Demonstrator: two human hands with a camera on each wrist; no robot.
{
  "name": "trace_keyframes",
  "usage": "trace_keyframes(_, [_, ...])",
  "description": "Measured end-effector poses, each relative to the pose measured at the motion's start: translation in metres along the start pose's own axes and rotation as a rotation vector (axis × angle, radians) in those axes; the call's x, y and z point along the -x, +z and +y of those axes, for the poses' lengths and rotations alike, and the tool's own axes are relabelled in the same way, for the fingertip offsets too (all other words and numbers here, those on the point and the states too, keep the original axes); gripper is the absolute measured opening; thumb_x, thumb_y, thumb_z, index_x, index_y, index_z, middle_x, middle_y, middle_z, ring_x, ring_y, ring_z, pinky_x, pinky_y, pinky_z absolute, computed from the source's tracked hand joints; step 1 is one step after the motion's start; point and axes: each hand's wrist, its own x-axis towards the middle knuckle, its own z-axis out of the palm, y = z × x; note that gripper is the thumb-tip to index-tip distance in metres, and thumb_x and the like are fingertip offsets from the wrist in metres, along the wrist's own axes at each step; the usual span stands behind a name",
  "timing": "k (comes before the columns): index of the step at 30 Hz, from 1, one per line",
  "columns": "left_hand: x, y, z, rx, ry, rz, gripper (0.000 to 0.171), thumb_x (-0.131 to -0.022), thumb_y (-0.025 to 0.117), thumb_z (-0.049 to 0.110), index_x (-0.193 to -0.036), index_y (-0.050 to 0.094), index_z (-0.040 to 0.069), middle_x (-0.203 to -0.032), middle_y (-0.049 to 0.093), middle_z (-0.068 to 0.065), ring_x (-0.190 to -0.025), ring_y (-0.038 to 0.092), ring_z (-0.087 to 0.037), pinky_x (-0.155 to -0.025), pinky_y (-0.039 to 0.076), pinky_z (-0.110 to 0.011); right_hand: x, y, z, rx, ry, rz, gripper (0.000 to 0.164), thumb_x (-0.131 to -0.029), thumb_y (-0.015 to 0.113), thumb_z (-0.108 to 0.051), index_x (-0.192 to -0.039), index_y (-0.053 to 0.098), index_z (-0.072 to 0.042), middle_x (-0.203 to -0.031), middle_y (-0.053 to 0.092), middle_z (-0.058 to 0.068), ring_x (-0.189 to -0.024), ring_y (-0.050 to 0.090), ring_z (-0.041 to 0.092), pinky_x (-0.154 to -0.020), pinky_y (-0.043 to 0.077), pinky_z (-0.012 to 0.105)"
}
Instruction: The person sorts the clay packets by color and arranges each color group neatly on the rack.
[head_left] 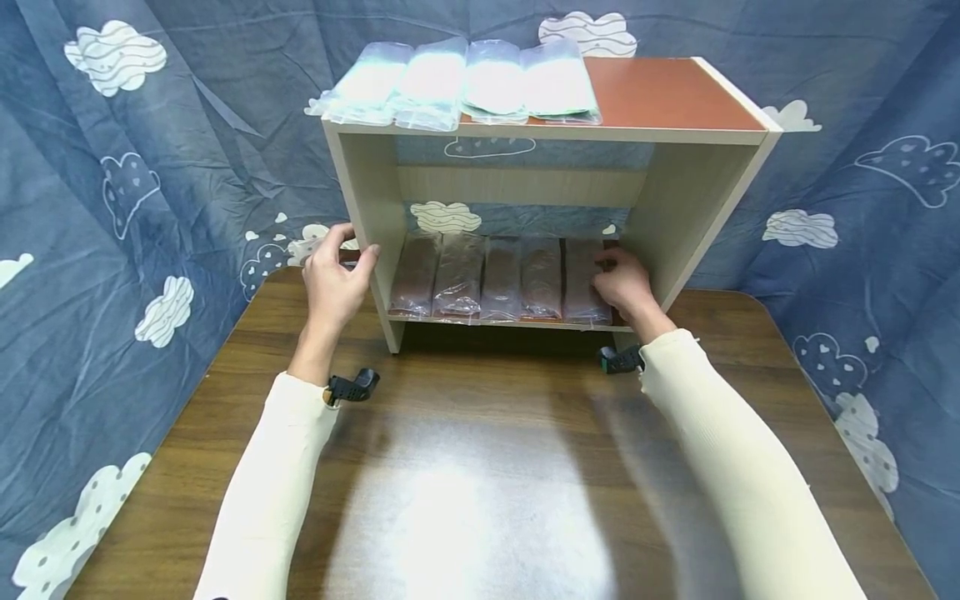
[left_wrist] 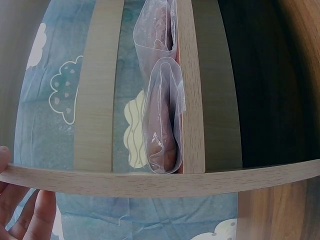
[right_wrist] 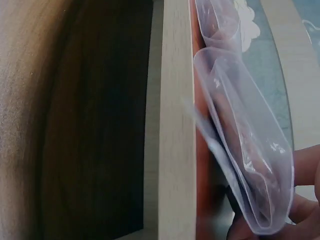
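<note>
A row of folded clear plastic bags point(head_left: 501, 279), brownish in tint, lies along the lower board of a small shelf unit point(head_left: 517, 185). My right hand point(head_left: 624, 283) is inside the unit at its right end. It holds the rightmost plastic bag point(right_wrist: 250, 150) by its outer side, and the bag sits tilted with one edge raised off the board. Part of that hand is hidden behind the bag. At the opposite end, my left hand point(head_left: 333, 279) grips the front edge of the left side panel point(left_wrist: 125, 184), thumb inside and fingers outside.
More folded plastic bags point(head_left: 491, 79) lie side by side on the unit's red-brown top, toward its left. The unit stands at the back of a brown wooden table point(head_left: 480, 400). Blue cloth with cloud prints point(head_left: 217, 100) hangs behind and at both sides.
</note>
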Motion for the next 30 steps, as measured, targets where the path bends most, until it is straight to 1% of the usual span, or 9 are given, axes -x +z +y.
trace_keyframes(4, [0.0, 0.001, 0.0, 0.0, -0.003, 0.008, 0.03, -0.085, 0.071, 0.015, -0.112, 0.067, 0.003, -0.114, 0.073, -0.014, -0.089, 0.076, -0.033, -0.069, 0.049, -0.01, -0.002, 0.001, 0.004, -0.009, 0.018, -0.007, 0.05, -0.081, 0.05, 0.003, -0.13, 0.055, 0.009, -0.135, 0.053, 0.029, -0.106, 0.047, 0.033, -0.077, 0.04, 0.033])
trace_keyframes(7, [-0.001, 0.001, 0.0, 0.005, -0.001, 0.012, 0.031, -0.084, 0.071, 0.013, -0.113, 0.067, 0.002, -0.115, 0.074, -0.014, -0.089, 0.076, -0.034, -0.068, 0.047, -0.008, -0.002, 0.002, 0.006, 0.01, 0.016, 0.005, 0.049, -0.081, 0.05, 0.001, -0.129, 0.055, 0.009, -0.133, 0.054, 0.029, -0.105, 0.047, 0.033, -0.082, 0.042, 0.038])
trace_keyframes(13, [0.0, 0.001, -0.001, 0.013, 0.003, 0.0, 0.03, -0.086, 0.071, 0.014, -0.113, 0.067, 0.002, -0.115, 0.073, -0.015, -0.09, 0.075, -0.034, -0.068, 0.049, -0.007, 0.004, 0.002, 0.005, 0.167, -0.041, 0.021, 0.047, -0.08, 0.05, -0.007, -0.124, 0.056, 0.01, -0.124, 0.06, 0.031, -0.109, 0.056, 0.043, -0.095, 0.045, 0.053])
trace_keyframes(16, [0.0, 0.001, -0.001, 0.012, 0.0, -0.001, 0.03, -0.086, 0.071, 0.015, -0.113, 0.067, 0.002, -0.114, 0.073, -0.016, -0.09, 0.076, -0.033, -0.068, 0.047, -0.004, 0.009, 0.002, 0.004, 0.238, -0.085, 0.017, 0.046, -0.081, 0.05, -0.01, -0.121, 0.056, 0.012, -0.118, 0.062, 0.032, -0.108, 0.058, 0.047, -0.094, 0.046, 0.056])
trace_keyframes(19, [0.0, 0.002, -0.001, 0.011, -0.005, 0.002, 0.03, -0.086, 0.071, 0.015, -0.113, 0.068, 0.003, -0.115, 0.073, -0.015, -0.09, 0.076, -0.033, -0.068, 0.049, -0.007, 0.015, 0.002, 0.002, 0.276, -0.136, 0.023, 0.045, -0.083, 0.05, -0.011, -0.121, 0.055, 0.012, -0.114, 0.062, 0.034, -0.104, 0.06, 0.049, -0.09, 0.047, 0.058])
trace_keyframes(21, [0.0, 0.002, 0.0, 0.011, -0.008, 0.006, 0.03, -0.085, 0.071, 0.015, -0.112, 0.068, 0.003, -0.115, 0.073, -0.014, -0.09, 0.076, -0.033, -0.067, 0.049, -0.008, 0.021, 0.002, 0.002, 0.288, -0.18, 0.031, 0.046, -0.085, 0.05, -0.012, -0.124, 0.054, 0.012, -0.115, 0.061, 0.035, -0.107, 0.058, 0.051, -0.092, 0.045, 0.059])
trace_keyframes(24, [0.0, 0.002, 0.0, 0.014, -0.009, 0.011, 0.03, -0.085, 0.071, 0.015, -0.112, 0.068, 0.002, -0.115, 0.073, -0.014, -0.089, 0.076, -0.034, -0.066, 0.048, -0.006, 0.035, 0.0, 0.004, 0.286, -0.276, 0.08, 0.045, -0.087, 0.052, -0.011, -0.127, 0.055, 0.01, -0.119, 0.059, 0.034, -0.112, 0.054, 0.052, -0.1, 0.04, 0.059])
trace_keyframes(27, [0.0, 0.002, 0.0, 0.014, -0.005, 0.013, 0.031, -0.085, 0.071, 0.014, -0.113, 0.067, 0.001, -0.115, 0.073, -0.015, -0.09, 0.075, -0.035, -0.066, 0.045, -0.001, 0.056, -0.001, 0.011, 0.238, -0.417, 0.192, 0.036, -0.086, 0.055, -0.007, -0.12, 0.06, 0.006, -0.116, 0.062, 0.03, -0.112, 0.053, 0.048, -0.103, 0.035, 0.056])
trace_keyframes(30, [0.001, 0.002, 0.0, 0.009, -0.009, 0.017, 0.031, -0.085, 0.071, 0.014, -0.113, 0.067, 0.001, -0.116, 0.073, -0.015, -0.09, 0.075, -0.034, -0.066, 0.044, -0.001, 0.082, -0.002, 0.023, 0.155, -0.557, 0.316, 0.025, -0.082, 0.059, -0.002, -0.104, 0.067, 0.004, -0.105, 0.067, 0.025, -0.104, 0.056, 0.044, -0.098, 0.036, 0.052])
